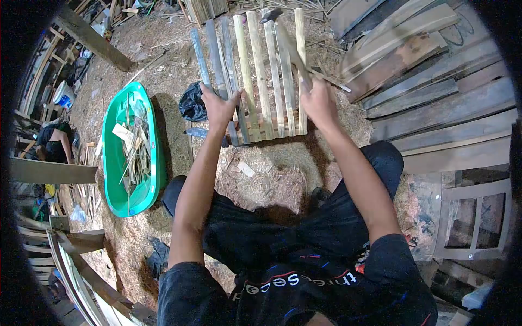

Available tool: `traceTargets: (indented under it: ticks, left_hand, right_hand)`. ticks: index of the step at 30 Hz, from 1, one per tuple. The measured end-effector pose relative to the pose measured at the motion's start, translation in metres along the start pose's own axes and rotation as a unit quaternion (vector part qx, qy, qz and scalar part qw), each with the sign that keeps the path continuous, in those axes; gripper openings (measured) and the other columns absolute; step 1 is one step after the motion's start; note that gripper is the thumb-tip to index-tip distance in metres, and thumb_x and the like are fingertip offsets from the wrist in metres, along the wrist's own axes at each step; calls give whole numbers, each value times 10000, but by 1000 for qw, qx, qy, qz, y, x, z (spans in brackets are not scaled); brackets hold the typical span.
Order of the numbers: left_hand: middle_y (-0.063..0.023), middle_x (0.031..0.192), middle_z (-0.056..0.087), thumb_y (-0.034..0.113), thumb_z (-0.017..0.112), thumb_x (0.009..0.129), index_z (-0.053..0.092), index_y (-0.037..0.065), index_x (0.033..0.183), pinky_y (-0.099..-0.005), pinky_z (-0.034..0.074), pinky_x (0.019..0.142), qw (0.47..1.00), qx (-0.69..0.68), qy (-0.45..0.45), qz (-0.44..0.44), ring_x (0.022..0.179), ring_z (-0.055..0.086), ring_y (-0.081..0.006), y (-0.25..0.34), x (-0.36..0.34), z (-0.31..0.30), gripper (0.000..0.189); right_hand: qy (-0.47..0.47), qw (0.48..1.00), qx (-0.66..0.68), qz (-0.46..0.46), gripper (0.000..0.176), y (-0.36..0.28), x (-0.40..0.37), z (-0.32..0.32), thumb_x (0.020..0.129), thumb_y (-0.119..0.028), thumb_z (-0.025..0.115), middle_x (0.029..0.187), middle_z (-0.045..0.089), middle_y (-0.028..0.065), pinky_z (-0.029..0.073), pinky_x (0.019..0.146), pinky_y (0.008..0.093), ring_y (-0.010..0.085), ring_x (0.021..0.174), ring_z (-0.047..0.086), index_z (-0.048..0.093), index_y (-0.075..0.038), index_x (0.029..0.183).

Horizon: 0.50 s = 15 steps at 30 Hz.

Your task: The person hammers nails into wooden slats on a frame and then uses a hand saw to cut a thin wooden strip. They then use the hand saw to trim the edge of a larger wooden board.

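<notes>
A panel of upright wooden slats [255,60] lies on the ground in front of me, joined by a crosspiece near its lower end. My right hand [319,102] is closed around the wooden handle of a hammer [293,53], its dark head raised over the top of the slats. My left hand [220,108] is at the lower left part of the panel, thumb and fingers around a greyish slat [217,60]. A black plastic bag [193,102] lies just left of that hand.
A green tub [107,157] with wood scraps stands at the left. Stacked boards [440,114] fill the right side, above a wooden frame [474,217]. A wooden post [95,41] is at upper left. Another person [54,142] is at far left.
</notes>
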<state>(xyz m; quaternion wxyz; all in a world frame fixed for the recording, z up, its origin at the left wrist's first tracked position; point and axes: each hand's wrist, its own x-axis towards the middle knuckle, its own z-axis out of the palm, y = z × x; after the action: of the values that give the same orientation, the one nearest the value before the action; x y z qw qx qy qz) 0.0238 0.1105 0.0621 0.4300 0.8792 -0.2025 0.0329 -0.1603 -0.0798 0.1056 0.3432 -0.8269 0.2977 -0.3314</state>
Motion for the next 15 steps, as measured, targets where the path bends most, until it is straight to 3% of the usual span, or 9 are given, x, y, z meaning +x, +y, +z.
traceTargets:
  ticks: [3, 4, 11, 14, 15]
  left_hand:
    - [-442, 1371, 327, 503, 841, 700, 6, -162, 1475, -474, 403, 1068, 1000, 27, -14, 6, 1266, 426, -532, 0, 1, 3, 1318]
    - [-445, 1365, 331, 510, 835, 702, -3, -157, 1477, -475, 413, 1059, 999, 49, -17, 6, 1258, 434, -534, 0, 2, 5, 1322]
    - [-458, 1356, 328, 524, 815, 717, -37, -136, 1486, -473, 442, 1039, 998, 54, -24, -6, 1227, 462, -545, -2, 7, 11, 1324]
    - [-454, 1366, 324, 528, 804, 729, -42, -132, 1489, -473, 448, 1032, 998, 51, -39, -26, 1220, 471, -544, 4, 7, 8, 1315]
    - [-450, 1368, 327, 527, 801, 732, -41, -129, 1490, -475, 451, 1028, 997, 57, -36, -26, 1216, 476, -541, 3, 9, 8, 1310]
  right_hand:
    - [-87, 991, -32, 99, 270, -8, 0, 7, 877, -191, 663, 843, 681, 240, 520, 751, 480, 402, 818, 677, 672, 40, 1017]
    - [-57, 996, -32, 61, 285, 2, 3, 16, 879, -242, 677, 766, 683, 248, 532, 696, 492, 414, 765, 691, 681, 29, 968]
    - [-150, 982, -88, 76, 313, 17, 7, 32, 857, -257, 685, 808, 680, 279, 540, 749, 494, 430, 804, 685, 683, 45, 942]
    - [-151, 983, -106, 21, 304, 16, 8, 33, 882, -247, 685, 626, 656, 163, 560, 639, 463, 330, 610, 677, 679, 42, 978]
    - [-150, 982, -118, 13, 309, 17, 10, 34, 881, -242, 683, 653, 662, 182, 561, 656, 468, 347, 632, 682, 673, 48, 987]
